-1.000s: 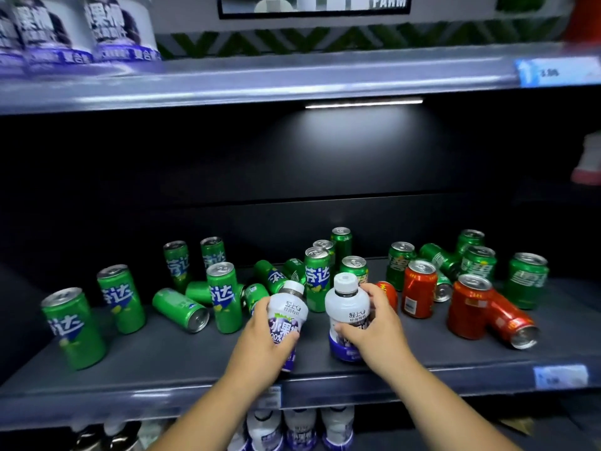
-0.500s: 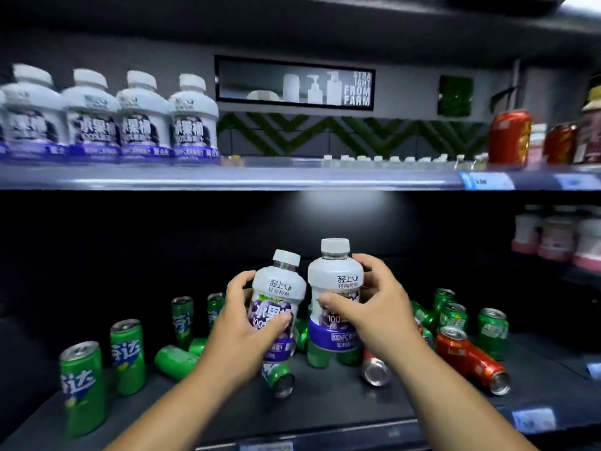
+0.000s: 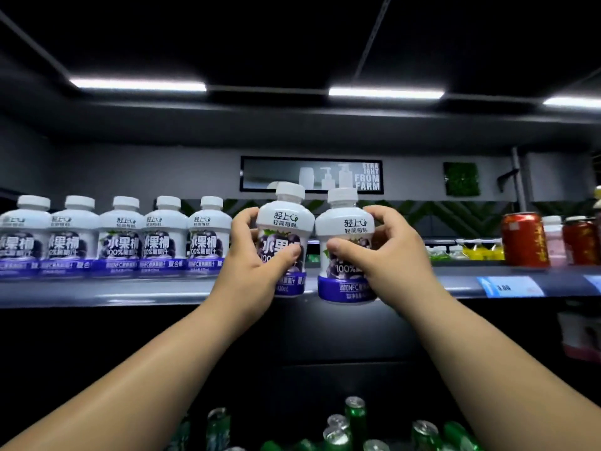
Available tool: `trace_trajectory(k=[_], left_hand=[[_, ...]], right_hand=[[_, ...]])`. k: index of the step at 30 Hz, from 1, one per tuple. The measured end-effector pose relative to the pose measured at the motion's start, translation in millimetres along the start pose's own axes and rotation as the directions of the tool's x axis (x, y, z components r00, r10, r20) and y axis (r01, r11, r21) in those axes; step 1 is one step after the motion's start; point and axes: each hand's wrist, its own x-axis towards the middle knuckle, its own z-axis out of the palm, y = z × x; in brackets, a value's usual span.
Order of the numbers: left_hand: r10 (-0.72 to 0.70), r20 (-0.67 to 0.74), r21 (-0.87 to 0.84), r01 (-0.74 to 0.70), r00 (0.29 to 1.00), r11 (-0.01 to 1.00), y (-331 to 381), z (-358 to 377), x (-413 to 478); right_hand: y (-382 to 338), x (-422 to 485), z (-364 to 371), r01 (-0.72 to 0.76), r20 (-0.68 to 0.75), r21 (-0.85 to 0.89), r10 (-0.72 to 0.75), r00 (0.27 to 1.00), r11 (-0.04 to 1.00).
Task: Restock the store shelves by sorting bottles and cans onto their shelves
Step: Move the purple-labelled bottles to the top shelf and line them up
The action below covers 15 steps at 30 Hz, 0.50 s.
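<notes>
White-and-purple juice bottles, two, head view: left bottle [image 3: 285,222] gripped in curled left hand [image 3: 257,258], right bottle [image 3: 345,232] in right hand [image 3: 387,255], both before upper shelf [image 3: 97,289] edge. Advice: lift bases over the lip, seat beside bottle row [image 3: 121,236], labels forward

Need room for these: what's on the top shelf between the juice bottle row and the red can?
In head view, that shelf stretch is bare; only the left-hand bottle and right-hand bottle hover before it.

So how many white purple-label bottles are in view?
7 bottles: five in a row on the upper shelf; one in the left hand, one in the right hand. Others may hide behind.
</notes>
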Motion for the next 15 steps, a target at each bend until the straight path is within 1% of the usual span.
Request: trace_trajectory(k=[4,9,12,15], left_hand=[[-0.038,-0.072,0.056,0.042,0.997,0.998,-9,11,44],[-0.159,-0.135,0.179,0.182,0.978,0.967,-34,29,78],[-0.165,-0.149,0.284,0.202,0.975,0.937,-49,41,85],[-0.156,-0.148,0.334,0.198,0.976,0.921,-60,42,89]], right_hand=[[5,44,12,0.026,0.009,-0.028,-0.026,1.0,0.999],[40,81,41,0.001,0.026,-0.079,0.002,1.0,0.997],[63,94,56,-0.05,0.026,-0.08,0.052,0.998,0.996],[77,100,63,-0.052,0.06,-0.14,0.061,0.996,0.989]])
